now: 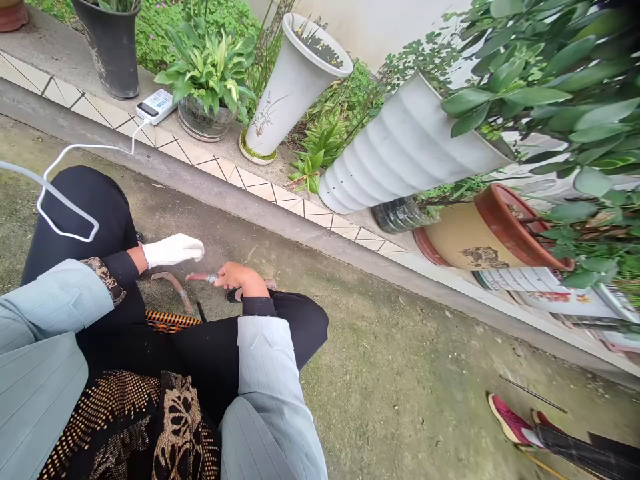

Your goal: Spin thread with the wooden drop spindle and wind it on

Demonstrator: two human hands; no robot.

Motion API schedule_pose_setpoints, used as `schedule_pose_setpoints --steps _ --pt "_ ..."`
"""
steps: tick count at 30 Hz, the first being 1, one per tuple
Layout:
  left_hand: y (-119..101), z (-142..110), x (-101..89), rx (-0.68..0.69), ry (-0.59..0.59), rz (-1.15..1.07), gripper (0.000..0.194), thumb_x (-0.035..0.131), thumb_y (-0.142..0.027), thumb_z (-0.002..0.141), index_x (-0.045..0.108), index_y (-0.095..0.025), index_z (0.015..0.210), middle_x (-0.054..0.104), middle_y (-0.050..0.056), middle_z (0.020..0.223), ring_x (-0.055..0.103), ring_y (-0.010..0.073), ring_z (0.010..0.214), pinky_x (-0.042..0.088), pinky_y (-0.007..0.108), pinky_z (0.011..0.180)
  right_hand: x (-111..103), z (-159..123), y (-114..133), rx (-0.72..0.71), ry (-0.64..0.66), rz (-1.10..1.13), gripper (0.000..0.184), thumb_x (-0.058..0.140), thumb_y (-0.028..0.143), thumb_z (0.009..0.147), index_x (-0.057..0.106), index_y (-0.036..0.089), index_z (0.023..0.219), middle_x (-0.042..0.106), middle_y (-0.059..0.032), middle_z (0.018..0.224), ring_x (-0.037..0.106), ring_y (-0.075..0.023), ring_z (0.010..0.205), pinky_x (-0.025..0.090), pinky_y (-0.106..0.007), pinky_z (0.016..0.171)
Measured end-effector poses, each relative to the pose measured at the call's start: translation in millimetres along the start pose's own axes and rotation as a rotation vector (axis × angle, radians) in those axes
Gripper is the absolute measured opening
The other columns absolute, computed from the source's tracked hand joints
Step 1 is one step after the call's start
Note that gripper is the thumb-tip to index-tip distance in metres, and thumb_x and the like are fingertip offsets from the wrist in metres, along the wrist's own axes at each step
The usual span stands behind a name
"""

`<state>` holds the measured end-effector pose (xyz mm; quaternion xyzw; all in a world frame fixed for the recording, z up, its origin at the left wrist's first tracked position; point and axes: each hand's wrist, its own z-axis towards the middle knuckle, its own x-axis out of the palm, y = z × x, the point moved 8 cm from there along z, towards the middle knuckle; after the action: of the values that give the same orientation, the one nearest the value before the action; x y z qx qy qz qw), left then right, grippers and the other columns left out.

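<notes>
My left hand (174, 252) wears a white glove and reaches out above the ground between my knees. Its fingers look stretched out and held together, with nothing visible in them. Close to it on the right, my bare right hand (240, 277) is closed round a reddish-brown rod-like handle (199, 277) with wire wound about it. The handle's tip points towards the gloved hand, without touching it. Beneath the hands are a brown curved bar (173, 283) and an orange-and-black woven strip (170, 321), partly hidden by my legs.
A low tiled ledge (230, 175) crosses in front, bearing several planters, among them a tall white pot (290, 90) and a ribbed pot (400, 143). A white power bank (156, 107) on it has a white cable (75, 148) running to my left. Another person's red shoe (510, 419) is at lower right.
</notes>
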<state>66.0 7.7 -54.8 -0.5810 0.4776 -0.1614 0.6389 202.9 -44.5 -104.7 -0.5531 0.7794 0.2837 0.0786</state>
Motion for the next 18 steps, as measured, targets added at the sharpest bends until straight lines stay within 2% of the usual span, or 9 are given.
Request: schedule_pose_setpoints --steps 3,4,6,8,10,11,13,15,18 --pt "4.0 1.8 -3.8 -0.027 -0.04 -0.007 0.027 0.047 -0.035 0.084 0.06 -0.013 0.076 0.059 0.001 0.072 0.049 0.0112 0.065 0.039 0.02 0.063 25.6 -23.1 29.1 -0.29 0.342 0.164 0.016 0.068 0.031 0.073 0.065 0.015 0.074 0.055 0.0032 0.057 0.045 -0.0083 0.051 0.036 -0.023 0.052" --pt "5.9 2.5 -3.0 -0.041 -0.049 -0.039 0.028 0.047 -0.036 0.084 0.06 -0.012 0.076 0.058 0.001 0.071 0.048 0.0106 0.062 0.039 0.02 0.06 25.4 -31.4 37.9 -0.401 0.386 0.245 0.019 0.068 0.033 0.073 0.065 0.015 0.078 0.055 0.0039 0.058 0.044 -0.0076 0.051 0.036 -0.023 0.052" --pt "10.0 3.5 2.6 -0.067 -0.044 -0.135 0.031 0.048 -0.039 0.085 0.059 -0.012 0.076 0.056 0.002 0.068 0.045 0.0095 0.057 0.038 0.02 0.056 6.2 -38.6 45.7 -0.565 0.262 0.451 0.025 0.068 0.036 0.072 0.063 0.014 0.082 0.054 0.0043 0.061 0.043 -0.0064 0.052 0.035 -0.021 0.052" --pt "13.2 4.0 11.9 -0.085 -0.014 -0.215 0.034 0.047 -0.042 0.086 0.059 -0.012 0.077 0.053 0.001 0.063 0.043 0.0092 0.054 0.037 0.02 0.053 -27.1 -35.9 33.7 -0.614 -0.053 0.706 0.026 0.065 0.04 0.074 0.059 0.015 0.081 0.053 0.004 0.065 0.042 -0.0055 0.052 0.033 -0.02 0.051" --pt "15.9 3.8 21.7 -0.102 0.025 -0.259 0.036 0.045 -0.044 0.087 0.06 -0.012 0.079 0.051 0.0 0.06 0.042 0.009 0.051 0.036 0.019 0.05 -54.7 -30.2 6.2 -0.544 -0.393 0.896 0.027 0.06 0.043 0.076 0.054 0.016 0.078 0.052 0.0033 0.067 0.04 -0.0054 0.052 0.032 -0.019 0.049" --pt "15.9 3.5 27.2 -0.099 0.061 -0.264 0.036 0.045 -0.044 0.088 0.06 -0.012 0.08 0.052 0.001 0.062 0.042 0.0091 0.051 0.036 0.02 0.05 -62.1 -26.5 -7.4 -0.478 -0.515 0.931 0.027 0.057 0.043 0.078 0.053 0.017 0.077 0.051 0.0028 0.067 0.04 -0.0057 0.052 0.032 -0.019 0.048" --pt "12.0 2.2 37.1 -0.058 0.15 -0.241 0.035 0.047 -0.044 0.087 0.06 -0.013 0.078 0.056 0.002 0.068 0.046 0.0098 0.056 0.039 0.02 0.054 -68.0 -17.3 -28.4 -0.29 -0.661 0.838 0.024 0.052 0.041 0.083 0.053 0.017 0.077 0.052 0.0012 0.068 0.042 -0.0069 0.052 0.034 -0.02 0.05" --pt "4.9 0.0 43.1 0.014 0.226 -0.171 0.033 0.048 -0.043 0.087 0.06 -0.014 0.077 0.06 0.002 0.074 0.05 0.0113 0.065 0.042 0.02 0.064 -67.6 -8.3 -39.4 -0.079 -0.7 0.57 0.021 0.053 0.037 0.084 0.056 0.017 0.078 0.057 -0.0019 0.071 0.047 -0.0098 0.056 0.035 -0.023 0.054" --pt "-1.6 -1.7 38.5 0.062 0.212 -0.085 0.033 0.045 -0.041 0.089 0.061 -0.014 0.08 0.061 0.002 0.077 0.053 0.0124 0.072 0.041 0.02 0.072 -56.9 4.4 -38.3 0.114 -0.584 0.136 0.019 0.058 0.037 0.082 0.061 0.018 0.08 0.064 -0.0095 0.084 0.058 -0.0175 0.073 0.037 -0.027 0.061"
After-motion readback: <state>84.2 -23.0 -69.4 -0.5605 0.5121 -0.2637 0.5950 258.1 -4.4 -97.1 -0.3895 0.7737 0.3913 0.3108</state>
